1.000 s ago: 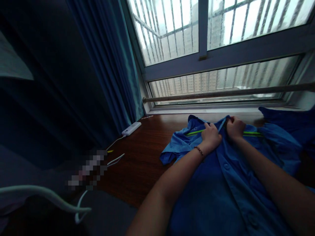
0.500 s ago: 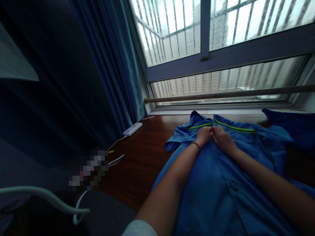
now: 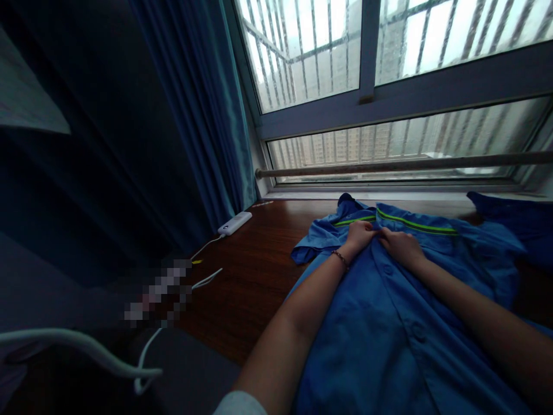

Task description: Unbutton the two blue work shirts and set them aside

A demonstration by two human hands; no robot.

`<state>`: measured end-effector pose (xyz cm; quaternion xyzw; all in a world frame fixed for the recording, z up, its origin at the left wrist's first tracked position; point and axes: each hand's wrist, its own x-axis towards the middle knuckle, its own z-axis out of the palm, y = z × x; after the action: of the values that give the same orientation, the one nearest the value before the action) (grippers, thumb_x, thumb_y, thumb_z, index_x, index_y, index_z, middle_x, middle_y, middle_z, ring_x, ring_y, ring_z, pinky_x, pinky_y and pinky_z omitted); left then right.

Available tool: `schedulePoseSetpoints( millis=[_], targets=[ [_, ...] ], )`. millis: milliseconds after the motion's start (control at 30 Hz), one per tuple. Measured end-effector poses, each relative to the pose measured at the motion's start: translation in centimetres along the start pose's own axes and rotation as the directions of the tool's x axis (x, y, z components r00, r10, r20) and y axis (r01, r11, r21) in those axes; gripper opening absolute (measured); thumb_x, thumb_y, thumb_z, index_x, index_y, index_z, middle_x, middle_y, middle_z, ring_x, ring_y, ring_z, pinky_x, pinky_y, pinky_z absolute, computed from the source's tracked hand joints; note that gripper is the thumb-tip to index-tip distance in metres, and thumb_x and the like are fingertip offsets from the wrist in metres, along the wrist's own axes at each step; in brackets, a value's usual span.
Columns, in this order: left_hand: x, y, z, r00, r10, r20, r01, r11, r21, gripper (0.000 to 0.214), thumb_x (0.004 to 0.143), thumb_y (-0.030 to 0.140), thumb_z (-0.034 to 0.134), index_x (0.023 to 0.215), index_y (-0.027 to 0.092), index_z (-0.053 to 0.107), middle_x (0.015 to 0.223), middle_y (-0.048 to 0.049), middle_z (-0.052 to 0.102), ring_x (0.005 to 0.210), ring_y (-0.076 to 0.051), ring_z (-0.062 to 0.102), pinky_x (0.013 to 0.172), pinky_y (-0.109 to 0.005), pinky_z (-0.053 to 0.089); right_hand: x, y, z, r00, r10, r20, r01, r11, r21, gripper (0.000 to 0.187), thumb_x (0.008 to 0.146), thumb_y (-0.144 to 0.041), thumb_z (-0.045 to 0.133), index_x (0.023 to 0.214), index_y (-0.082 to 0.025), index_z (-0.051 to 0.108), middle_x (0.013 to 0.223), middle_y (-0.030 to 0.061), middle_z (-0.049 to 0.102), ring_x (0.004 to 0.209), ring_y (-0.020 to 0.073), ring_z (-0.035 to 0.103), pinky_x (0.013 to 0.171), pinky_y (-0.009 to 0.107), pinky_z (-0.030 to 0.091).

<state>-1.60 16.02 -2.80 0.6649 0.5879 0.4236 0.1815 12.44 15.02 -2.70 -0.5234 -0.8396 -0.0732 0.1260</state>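
Observation:
A blue button-front shirt (image 3: 389, 334) with a neon-green stripe across the chest lies flat on the dark wooden table (image 3: 254, 276), collar toward the window. My left hand (image 3: 359, 234), a bead bracelet on its wrist, rests with curled fingers on the top of the button strip just below the collar. My right hand (image 3: 401, 246) lies beside it, fingertips meeting the left hand's and pinched on the same strip of fabric. Both forearms stretch over the shirt's front.
A white power bank (image 3: 234, 222) with a thin cable sits at the table's far left by the blue curtain (image 3: 207, 115). A darker blue cloth (image 3: 514, 216) lies at the far right. A rail (image 3: 389, 165) runs along the barred window. White cords (image 3: 78, 346) lie at lower left.
A second ago both hands held the collar lifted; the collar now lies flat and the hands have come down to the top of the button strip, where they have stayed for the last half second.

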Motion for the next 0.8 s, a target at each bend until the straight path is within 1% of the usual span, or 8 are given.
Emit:
schedulePoseSetpoints(
  millis=[67,100,233,333,433,533,667,800],
  targets=[
    [0.0,-0.5,-0.2,0.998,-0.053,0.043,0.058,0.991,-0.123,0.016,0.061,0.026,0.067,0.067,0.011,0.065,0.061,-0.0027,0.061,0.060,-0.013,0.053,0.056,-0.023,0.038,0.3,0.0,0.0,0.999,-0.032,0.035,0.033,0.999,-0.021,0.029,0.085,-0.037,0.035,0.099,-0.018,0.053,0.080,0.0107,0.064,0.069,0.0246,0.061,0.057,0.029,0.037],
    [0.0,-0.8,-0.2,0.995,-0.073,0.066,0.084,0.979,-0.186,0.018,0.060,0.026,0.068,0.067,0.010,0.065,0.059,-0.0024,0.060,0.058,-0.012,0.053,0.055,-0.022,0.039,0.3,0.1,0.0,0.999,-0.045,0.027,0.046,0.999,-0.015,0.029,0.085,-0.037,0.036,0.100,-0.019,0.053,0.081,0.0099,0.064,0.070,0.0240,0.061,0.057,0.029,0.036],
    [0.1,-1.5,-0.1,0.986,-0.086,0.142,0.135,0.913,-0.384,0.026,0.053,0.031,0.072,0.064,0.009,0.063,0.052,0.0005,0.055,0.050,-0.008,0.048,0.050,-0.020,0.036,-0.1,0.6,-0.2,0.989,-0.114,-0.090,0.119,0.992,0.044,0.025,0.085,-0.034,0.037,0.097,-0.023,0.057,0.089,0.0052,0.062,0.075,0.0182,0.059,0.058,0.024,0.034],
    [0.1,-1.4,0.0,0.982,-0.069,0.176,0.147,0.862,-0.484,0.027,0.050,0.032,0.072,0.061,0.009,0.061,0.051,0.0021,0.054,0.047,-0.006,0.045,0.047,-0.019,0.034,-0.6,0.7,-0.6,0.984,-0.136,-0.116,0.140,0.990,0.022,0.030,0.087,-0.036,0.034,0.090,-0.023,0.061,0.086,0.0039,0.060,0.071,0.0153,0.057,0.056,0.023,0.032],
    [-0.1,-1.0,-0.2,0.977,-0.100,0.186,0.186,0.824,-0.535,0.027,0.048,0.031,0.073,0.057,0.010,0.060,0.050,0.0022,0.053,0.045,-0.005,0.042,0.046,-0.019,0.032,-1.0,0.5,-1.1,0.981,-0.131,-0.140,0.132,0.991,-0.003,0.036,0.089,-0.036,0.030,0.087,-0.023,0.063,0.085,0.0034,0.059,0.069,0.0147,0.056,0.055,0.023,0.031],
    [-0.1,-0.7,-0.4,0.977,-0.132,0.166,0.203,0.812,-0.547,0.026,0.045,0.029,0.074,0.056,0.010,0.059,0.050,0.0024,0.053,0.046,-0.006,0.043,0.046,-0.019,0.033,-1.1,0.2,-1.5,0.981,-0.127,-0.145,0.131,0.991,0.019,0.036,0.089,-0.035,0.030,0.087,-0.023,0.064,0.089,0.0032,0.059,0.072,0.0143,0.056,0.057,0.023,0.031],
    [0.1,-1.1,0.0,0.987,-0.114,0.117,0.159,0.823,-0.545,0.026,0.046,0.028,0.074,0.060,0.011,0.060,0.055,0.0012,0.056,0.050,-0.008,0.047,0.048,-0.019,0.035,-1.0,0.2,-1.9,0.982,-0.121,-0.147,0.133,0.989,0.071,0.034,0.088,-0.035,0.032,0.089,-0.023,0.064,0.094,0.0028,0.060,0.077,0.0146,0.056,0.060,0.023,0.032],
    [0.2,-1.6,0.5,0.991,-0.075,0.115,0.127,0.825,-0.551,0.023,0.050,0.028,0.072,0.061,0.012,0.060,0.056,0.0008,0.057,0.052,-0.008,0.048,0.049,-0.019,0.037,-0.8,0.2,-2.1,0.988,-0.086,-0.130,0.101,0.988,0.115,0.031,0.087,-0.034,0.035,0.091,-0.023,0.064,0.094,0.0033,0.060,0.082,0.0159,0.055,0.063,0.023,0.034]
  ],
)
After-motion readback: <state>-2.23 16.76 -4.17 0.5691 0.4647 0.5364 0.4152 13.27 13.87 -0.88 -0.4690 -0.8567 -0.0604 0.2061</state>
